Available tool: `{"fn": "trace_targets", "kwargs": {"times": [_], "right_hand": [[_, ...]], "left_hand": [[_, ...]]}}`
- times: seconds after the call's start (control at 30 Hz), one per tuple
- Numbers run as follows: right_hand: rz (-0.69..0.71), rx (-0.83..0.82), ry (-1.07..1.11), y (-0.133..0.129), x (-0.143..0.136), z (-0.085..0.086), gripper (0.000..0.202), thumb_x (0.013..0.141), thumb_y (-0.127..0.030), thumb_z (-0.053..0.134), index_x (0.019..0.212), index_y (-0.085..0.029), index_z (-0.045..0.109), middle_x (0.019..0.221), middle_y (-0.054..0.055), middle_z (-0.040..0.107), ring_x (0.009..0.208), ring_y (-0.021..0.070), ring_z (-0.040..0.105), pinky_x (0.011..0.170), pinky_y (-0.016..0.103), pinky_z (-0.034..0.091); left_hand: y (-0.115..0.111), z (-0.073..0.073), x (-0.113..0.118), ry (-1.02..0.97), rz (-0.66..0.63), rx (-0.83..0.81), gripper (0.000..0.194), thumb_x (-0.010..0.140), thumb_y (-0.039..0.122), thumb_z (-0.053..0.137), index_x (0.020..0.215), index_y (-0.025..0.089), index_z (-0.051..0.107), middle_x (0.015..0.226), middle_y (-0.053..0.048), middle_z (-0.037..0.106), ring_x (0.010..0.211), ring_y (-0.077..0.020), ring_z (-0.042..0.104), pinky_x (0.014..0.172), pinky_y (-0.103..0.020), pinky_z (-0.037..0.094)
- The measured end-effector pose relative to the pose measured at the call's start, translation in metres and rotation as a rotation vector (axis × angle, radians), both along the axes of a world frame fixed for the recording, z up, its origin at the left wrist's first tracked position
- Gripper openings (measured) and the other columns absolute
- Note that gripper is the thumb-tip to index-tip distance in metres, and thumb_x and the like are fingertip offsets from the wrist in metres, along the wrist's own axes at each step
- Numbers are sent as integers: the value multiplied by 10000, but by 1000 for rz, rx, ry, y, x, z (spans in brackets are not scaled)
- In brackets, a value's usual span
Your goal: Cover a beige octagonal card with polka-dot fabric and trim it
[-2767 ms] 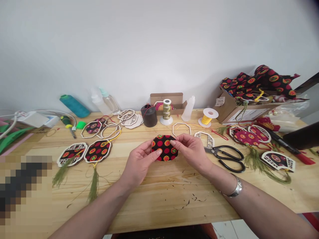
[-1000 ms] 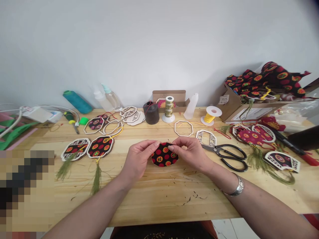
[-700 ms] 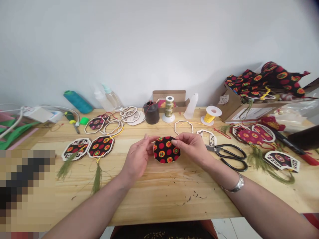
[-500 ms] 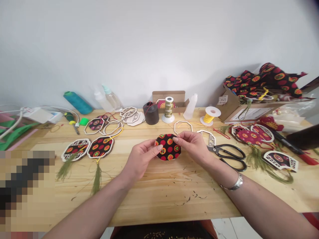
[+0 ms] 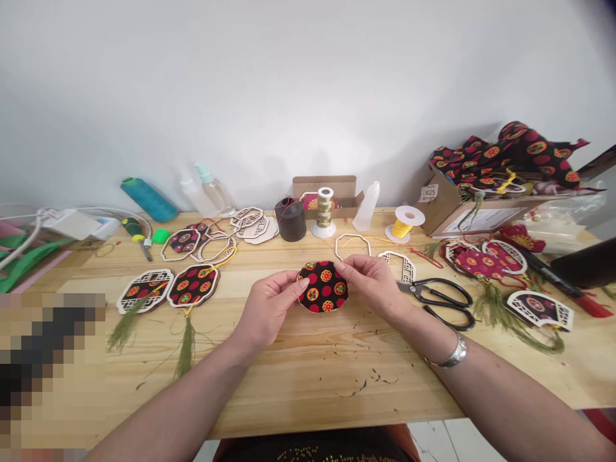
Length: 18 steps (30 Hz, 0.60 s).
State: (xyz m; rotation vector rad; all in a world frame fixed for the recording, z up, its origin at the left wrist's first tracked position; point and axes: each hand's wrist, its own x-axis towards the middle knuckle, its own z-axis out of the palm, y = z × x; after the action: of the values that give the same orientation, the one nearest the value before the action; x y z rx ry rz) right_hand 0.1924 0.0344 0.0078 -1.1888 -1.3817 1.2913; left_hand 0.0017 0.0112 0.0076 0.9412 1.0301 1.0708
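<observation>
A black fabric-covered piece (image 5: 323, 287) with red and yellow round patterns is held above the middle of the table. My left hand (image 5: 273, 305) pinches its left edge, thumb on the front face. At its upper right edge, the thumb and fingers of my right hand (image 5: 370, 282) close on it. Black-handled scissors (image 5: 445, 298) lie just right of my right hand. Behind the hands is a thin pale frame outline (image 5: 353, 237), and a lattice frame (image 5: 402, 262) rests by the scissors.
Two tasselled ornaments (image 5: 192, 285) lie at the left. Along the wall stand a black thread spool (image 5: 290, 221), a gold thread cone (image 5: 325, 212), a white bottle (image 5: 368, 208) and a yellow cord spool (image 5: 403, 224). A cardboard box (image 5: 443, 208) with patterned cloth is at the right.
The fabric piece has tilted slightly and shows a bit more of its face. Both hands keep their hold. The whole view has shifted very slightly.
</observation>
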Motion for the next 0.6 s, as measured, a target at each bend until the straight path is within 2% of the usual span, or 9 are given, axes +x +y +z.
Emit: {"fn": "trace_targets", "kwargs": {"times": [0.1,0.2,0.4,0.5,0.6], "right_hand": [[-37,46,-12,1,2,-2,519,832,-632,543,619,-169,638,602,16,594,590,122,491,572,271,421],[-47,45,-18,2,3,-1,554,826,-675,522,646,-170,664,637,33,633,625,140,535,604,285,449],[25,-18,6,0,-1,3,337,743,-513,694,781,-178,694,738,31,686,639,131,566,607,279,469],[-26,-11,9,1,-1,2,289,734,-469,703,761,-183,676,726,27,682,646,136,576,634,292,480],[-131,65,-23,3,2,1,313,816,-486,614,756,-183,666,684,18,650,649,135,574,657,297,472]], "left_hand": [[0,0,-1,14,-2,12,219,749,315,768,911,168,776,816,-57,765,689,-137,645,681,-257,518],[0,0,-1,41,-21,20,231,755,330,762,924,173,774,827,-56,768,708,-149,656,699,-268,526],[-3,1,-1,126,-59,39,205,760,353,752,864,178,774,825,-50,767,734,-166,666,720,-279,539],[-3,2,-1,130,-72,43,183,767,341,748,859,185,774,822,-42,766,739,-156,662,730,-272,536],[-2,2,-1,81,-49,25,193,762,328,755,888,183,776,807,-41,764,719,-145,658,725,-269,531]]}}
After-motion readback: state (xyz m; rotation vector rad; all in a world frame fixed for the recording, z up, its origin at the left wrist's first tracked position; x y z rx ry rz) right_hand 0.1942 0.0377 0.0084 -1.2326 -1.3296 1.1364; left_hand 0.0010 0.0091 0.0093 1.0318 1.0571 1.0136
